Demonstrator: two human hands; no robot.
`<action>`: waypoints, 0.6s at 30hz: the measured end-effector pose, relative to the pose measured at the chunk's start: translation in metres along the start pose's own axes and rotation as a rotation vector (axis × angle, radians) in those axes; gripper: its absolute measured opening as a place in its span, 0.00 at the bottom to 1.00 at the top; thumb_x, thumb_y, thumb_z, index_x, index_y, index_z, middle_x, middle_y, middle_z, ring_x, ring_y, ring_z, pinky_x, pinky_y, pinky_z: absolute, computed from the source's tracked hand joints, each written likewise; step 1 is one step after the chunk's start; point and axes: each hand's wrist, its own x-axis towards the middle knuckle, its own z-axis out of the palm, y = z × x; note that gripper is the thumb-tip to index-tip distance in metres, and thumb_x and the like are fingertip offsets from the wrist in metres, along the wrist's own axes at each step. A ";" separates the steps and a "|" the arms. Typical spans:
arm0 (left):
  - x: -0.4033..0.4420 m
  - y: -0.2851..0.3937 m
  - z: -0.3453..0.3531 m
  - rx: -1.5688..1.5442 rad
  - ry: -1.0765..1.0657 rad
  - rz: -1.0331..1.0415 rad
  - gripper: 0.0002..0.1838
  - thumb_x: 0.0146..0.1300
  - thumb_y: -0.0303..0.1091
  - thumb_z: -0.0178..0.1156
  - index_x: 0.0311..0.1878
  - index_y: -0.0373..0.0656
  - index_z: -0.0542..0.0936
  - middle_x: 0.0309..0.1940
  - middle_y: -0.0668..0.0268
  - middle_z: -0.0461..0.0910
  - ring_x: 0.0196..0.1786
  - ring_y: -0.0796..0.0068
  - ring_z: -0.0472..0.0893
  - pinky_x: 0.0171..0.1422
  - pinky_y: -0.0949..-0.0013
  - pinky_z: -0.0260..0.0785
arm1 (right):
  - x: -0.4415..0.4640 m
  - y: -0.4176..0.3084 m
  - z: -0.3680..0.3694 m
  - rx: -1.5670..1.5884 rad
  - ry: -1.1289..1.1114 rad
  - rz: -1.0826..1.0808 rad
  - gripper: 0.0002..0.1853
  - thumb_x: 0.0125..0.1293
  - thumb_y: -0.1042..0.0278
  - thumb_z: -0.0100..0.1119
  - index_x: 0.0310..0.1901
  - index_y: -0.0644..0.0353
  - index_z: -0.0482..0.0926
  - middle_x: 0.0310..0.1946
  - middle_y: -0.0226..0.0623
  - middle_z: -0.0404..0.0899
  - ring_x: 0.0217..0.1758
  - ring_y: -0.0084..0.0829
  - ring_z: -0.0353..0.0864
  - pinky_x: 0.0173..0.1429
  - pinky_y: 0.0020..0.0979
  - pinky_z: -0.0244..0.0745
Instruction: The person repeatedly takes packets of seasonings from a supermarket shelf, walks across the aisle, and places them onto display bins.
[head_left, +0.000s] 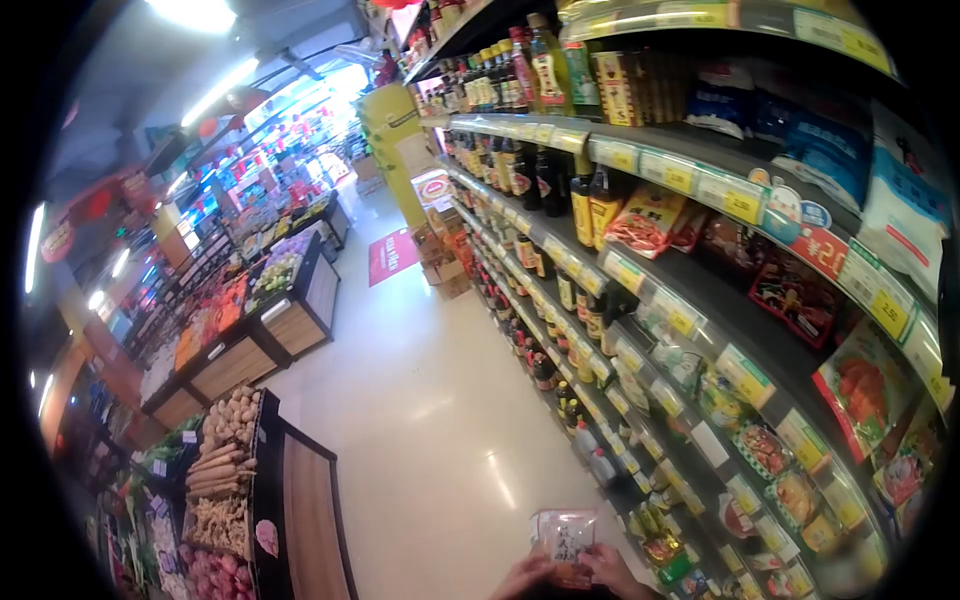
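Observation:
A clear and reddish-brown plastic packet with dark printed characters is held upright at the bottom centre of the head view. My left hand grips its lower left side. The lower right side is pinched by my right hand, whose thumb lies against the front. To the right of the hands, shelves with price labels hold bottles and bagged goods. The nearest shelf goods are small green and yellow packets.
A pale floor aisle runs ahead between the shelves and produce stands. On the left, a stand holds root vegetables. Cardboard boxes stand by a yellow column. A red floor mat lies farther on.

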 end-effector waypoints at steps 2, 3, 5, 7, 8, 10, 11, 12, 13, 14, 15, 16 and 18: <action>-0.033 0.030 0.042 -0.054 0.082 0.039 0.22 0.58 0.31 0.59 0.55 0.36 0.69 0.39 0.60 0.78 0.43 0.68 0.77 0.49 0.69 0.70 | -0.006 -0.003 0.005 -0.069 -0.085 0.092 0.16 0.59 0.65 0.61 0.44 0.66 0.75 0.34 0.32 0.79 0.36 0.20 0.77 0.40 0.24 0.73; -0.009 -0.021 0.020 0.062 0.157 0.252 0.19 0.58 0.33 0.61 0.50 0.34 0.73 0.39 0.59 0.78 0.40 0.69 0.78 0.45 0.70 0.71 | -0.015 -0.005 0.014 0.002 -0.105 0.084 0.16 0.58 0.70 0.60 0.47 0.66 0.74 0.34 0.33 0.78 0.35 0.22 0.77 0.38 0.25 0.74; -0.022 -0.012 0.033 0.050 0.218 0.247 0.17 0.58 0.35 0.61 0.47 0.34 0.75 0.38 0.59 0.78 0.38 0.70 0.78 0.43 0.71 0.71 | -0.023 -0.008 0.025 0.067 -0.137 0.087 0.17 0.58 0.75 0.60 0.49 0.66 0.73 0.34 0.34 0.77 0.35 0.25 0.77 0.36 0.26 0.75; -0.029 -0.015 0.026 0.022 0.177 0.230 0.18 0.59 0.36 0.61 0.48 0.35 0.75 0.38 0.59 0.78 0.40 0.70 0.77 0.44 0.71 0.71 | -0.028 -0.019 0.028 -0.019 -0.136 -0.009 0.14 0.55 0.69 0.66 0.41 0.66 0.78 0.37 0.34 0.79 0.38 0.25 0.78 0.40 0.27 0.76; -0.032 -0.016 0.025 0.000 0.123 0.214 0.18 0.60 0.37 0.60 0.49 0.35 0.74 0.38 0.59 0.78 0.41 0.70 0.77 0.44 0.71 0.71 | -0.027 -0.016 0.027 0.102 -0.134 0.266 0.14 0.55 0.71 0.65 0.42 0.67 0.78 0.37 0.35 0.80 0.37 0.26 0.79 0.40 0.27 0.77; -0.043 -0.012 0.035 -0.046 0.181 0.241 0.18 0.61 0.37 0.59 0.49 0.35 0.74 0.39 0.58 0.78 0.41 0.70 0.77 0.44 0.71 0.71 | -0.035 -0.030 0.041 0.095 -0.134 0.182 0.14 0.55 0.71 0.65 0.43 0.67 0.78 0.38 0.36 0.80 0.38 0.26 0.80 0.40 0.26 0.77; -0.048 -0.008 0.038 -0.077 0.241 0.265 0.18 0.62 0.38 0.58 0.49 0.34 0.74 0.39 0.58 0.78 0.41 0.70 0.78 0.44 0.70 0.71 | -0.037 -0.036 0.049 0.101 -0.139 0.091 0.14 0.55 0.72 0.65 0.43 0.68 0.78 0.38 0.37 0.80 0.38 0.26 0.80 0.40 0.26 0.77; -0.055 -0.003 0.036 -0.065 0.217 0.280 0.20 0.62 0.39 0.58 0.51 0.33 0.72 0.40 0.58 0.78 0.41 0.69 0.78 0.43 0.69 0.71 | -0.039 -0.038 0.055 0.063 -0.115 0.061 0.14 0.56 0.73 0.64 0.43 0.68 0.78 0.38 0.38 0.80 0.39 0.28 0.80 0.40 0.26 0.78; -0.060 0.000 0.031 -0.074 0.218 0.287 0.20 0.62 0.39 0.58 0.51 0.33 0.72 0.40 0.58 0.78 0.41 0.69 0.78 0.43 0.69 0.71 | -0.042 -0.040 0.063 0.052 -0.118 0.060 0.14 0.56 0.73 0.64 0.43 0.68 0.78 0.38 0.38 0.80 0.39 0.28 0.80 0.40 0.26 0.78; -0.066 0.001 0.024 -0.100 0.182 0.252 0.21 0.62 0.40 0.58 0.52 0.33 0.72 0.40 0.58 0.78 0.41 0.69 0.78 0.43 0.69 0.71 | -0.047 -0.042 0.072 0.116 -0.129 0.115 0.14 0.56 0.74 0.64 0.44 0.69 0.78 0.38 0.39 0.80 0.39 0.29 0.81 0.41 0.26 0.79; -0.072 0.001 0.019 -0.127 0.148 0.218 0.22 0.62 0.40 0.57 0.53 0.33 0.71 0.40 0.58 0.78 0.41 0.69 0.78 0.43 0.69 0.72 | -0.052 -0.041 0.080 0.179 -0.141 0.172 0.14 0.56 0.75 0.63 0.44 0.69 0.77 0.38 0.41 0.80 0.40 0.30 0.81 0.42 0.27 0.79; -0.080 -0.001 0.015 -0.137 0.154 0.223 0.22 0.62 0.40 0.57 0.53 0.33 0.71 0.40 0.58 0.78 0.41 0.69 0.78 0.43 0.69 0.72 | -0.055 -0.039 0.088 0.169 -0.148 0.176 0.14 0.56 0.75 0.63 0.44 0.69 0.77 0.38 0.41 0.80 0.40 0.30 0.81 0.42 0.27 0.79; -0.099 -0.001 0.004 -0.103 0.206 0.215 0.24 0.63 0.41 0.57 0.55 0.33 0.69 0.41 0.59 0.78 0.41 0.70 0.78 0.43 0.70 0.71 | -0.060 -0.034 0.108 0.085 -0.170 0.085 0.15 0.56 0.76 0.62 0.45 0.70 0.76 0.39 0.43 0.79 0.41 0.33 0.81 0.44 0.29 0.81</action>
